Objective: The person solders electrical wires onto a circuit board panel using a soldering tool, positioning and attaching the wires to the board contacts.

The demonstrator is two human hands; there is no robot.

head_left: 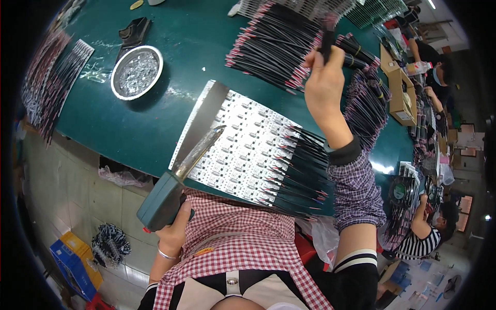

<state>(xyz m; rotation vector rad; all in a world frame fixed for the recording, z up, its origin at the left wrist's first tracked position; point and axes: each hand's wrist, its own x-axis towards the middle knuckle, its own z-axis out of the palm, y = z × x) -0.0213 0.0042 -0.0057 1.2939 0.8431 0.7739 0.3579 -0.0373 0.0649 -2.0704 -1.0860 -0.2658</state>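
My left hand (176,227) is closed round the handle of a green soldering gun (163,199). Its long metal tip reaches over a white circuit-board panel (243,147), which carries rows of small components. Black wires (307,173) with reddish ends lie along the panel's right side. Beyond the panel, my right hand (326,85) is raised with its fingers closed on a small bunch of black wires (327,39), smeared by motion. Just left of that hand lies a broad pile of black wires (274,44) with pink-red ends.
On the green table (103,126), a white-rimmed bowl (161,63) of silvery bits stands at the left. Wired panels (67,77) lie at far left. Tied wire bundles (367,103) and a cardboard box (402,98) stand at right. Other people (426,240) sit along the right side.
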